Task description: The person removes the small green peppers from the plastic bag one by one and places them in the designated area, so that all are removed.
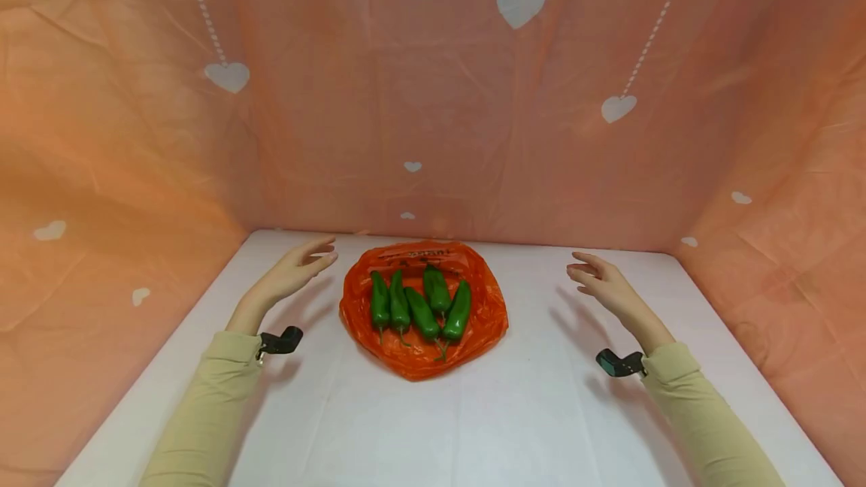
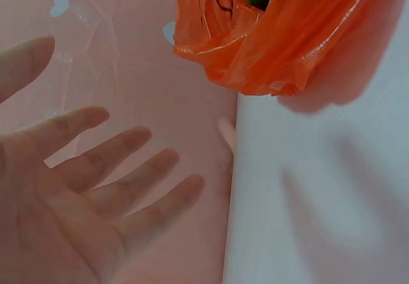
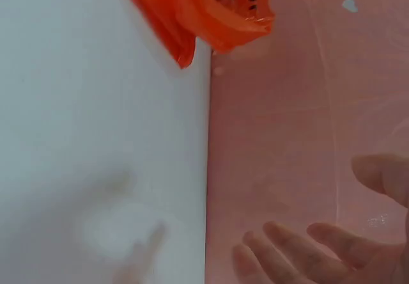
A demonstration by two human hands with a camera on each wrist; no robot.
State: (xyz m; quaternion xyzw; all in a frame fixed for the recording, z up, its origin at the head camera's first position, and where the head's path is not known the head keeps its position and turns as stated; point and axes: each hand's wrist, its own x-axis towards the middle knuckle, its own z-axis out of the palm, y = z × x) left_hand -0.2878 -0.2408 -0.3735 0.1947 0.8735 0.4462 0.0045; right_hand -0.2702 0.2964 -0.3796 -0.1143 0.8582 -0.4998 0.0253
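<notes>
Near far edge of tabletop (image 1: pixel 419 434), with left hand (image 1: pixel 291 273), right hand (image 1: pixel 605 284) spread, empty: might spill peppers (image 1: pixel 421 314) by tilting bag (image 1: pixel 414 367).

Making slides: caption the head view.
Five green peppers in an orange bag, between the left hand and the right hand.

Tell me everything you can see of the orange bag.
The orange bag looks like thin, glossy, crinkled plastic with dark printing near its far edge. It sits on the white table, mouth open and sides in loose folds. Five green peppers lie in it. The left hand and right hand flank it without touching.
</notes>
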